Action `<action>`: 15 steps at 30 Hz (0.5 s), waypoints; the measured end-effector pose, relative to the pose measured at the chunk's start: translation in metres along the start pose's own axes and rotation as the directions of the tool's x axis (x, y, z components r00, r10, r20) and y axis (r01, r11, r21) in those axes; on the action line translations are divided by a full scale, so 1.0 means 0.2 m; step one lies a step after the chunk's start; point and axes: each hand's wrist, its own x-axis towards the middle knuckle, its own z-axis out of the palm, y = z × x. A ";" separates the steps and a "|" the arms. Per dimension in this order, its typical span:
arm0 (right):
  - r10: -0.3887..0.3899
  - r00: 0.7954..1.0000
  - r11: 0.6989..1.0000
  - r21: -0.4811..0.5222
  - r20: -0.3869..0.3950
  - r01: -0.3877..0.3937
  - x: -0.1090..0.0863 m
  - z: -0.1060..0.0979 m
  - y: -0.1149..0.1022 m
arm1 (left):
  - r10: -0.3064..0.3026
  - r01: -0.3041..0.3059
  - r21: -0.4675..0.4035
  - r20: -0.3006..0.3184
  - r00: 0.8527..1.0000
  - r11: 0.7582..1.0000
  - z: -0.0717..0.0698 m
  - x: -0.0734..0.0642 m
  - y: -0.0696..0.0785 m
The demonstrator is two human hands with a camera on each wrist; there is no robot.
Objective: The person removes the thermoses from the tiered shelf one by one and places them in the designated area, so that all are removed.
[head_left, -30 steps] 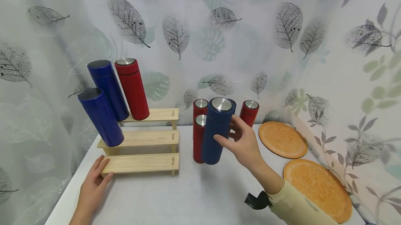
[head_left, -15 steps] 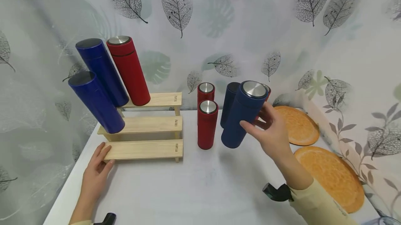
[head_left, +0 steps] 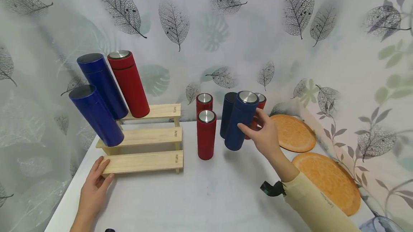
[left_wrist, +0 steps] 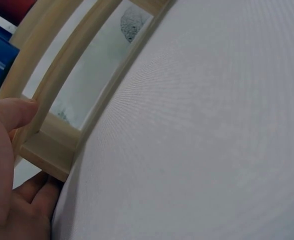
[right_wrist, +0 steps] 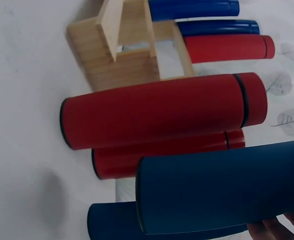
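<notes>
In the head view my right hand (head_left: 262,135) grips a dark blue thermos flask (head_left: 240,122) with a silver lid top. The flask tilts slightly, its base over the white table with a shadow below. Behind it stand another dark blue flask (head_left: 227,117) and a partly hidden red flask (head_left: 260,99). Two red flasks, a front one (head_left: 206,137) and a rear one (head_left: 204,102), are to its left. My left hand (head_left: 93,189) holds the left end of the lowest step of a three-step wooden rack (head_left: 143,162); its thumb (left_wrist: 22,111) lies against the wood.
On the rack's top step are a blue flask (head_left: 103,86) and a red flask (head_left: 129,85). Another blue flask (head_left: 96,115) occupies the middle step's left end. Two round orange-brown mats (head_left: 329,181) lie at the right. A leaf-patterned curtain (head_left: 206,38) hangs behind.
My right hand has carried the dark blue flask rightward, away from the front red flask it overlapped, then slightly back. The left hand stays at the rack; the head view has shifted.
</notes>
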 end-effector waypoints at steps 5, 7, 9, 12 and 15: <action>0.015 1.000 1.000 0.009 0.005 -0.015 0.02 0.04 0.07 | 0.028 -0.028 -0.018 -0.002 1.000 0.999 -0.01 0.01 -0.01; 0.023 1.000 1.000 0.008 0.011 -0.023 0.02 0.05 0.10 | 0.032 -0.032 -0.021 -0.003 0.999 0.999 -0.01 0.01 -0.01; 0.037 0.999 0.999 0.010 0.018 -0.038 0.02 0.07 0.13 | 0.034 -0.034 -0.016 -0.005 0.999 0.999 -0.01 0.01 -0.01; 0.058 0.998 0.998 0.003 0.020 -0.058 0.01 0.08 0.15 | 0.029 -0.030 -0.016 -0.007 1.000 0.999 -0.01 0.00 -0.01; 0.070 0.997 0.998 -0.004 0.018 -0.070 0.00 0.09 0.16 | 0.018 -0.019 -0.020 -0.005 1.000 1.000 -0.01 0.00 0.00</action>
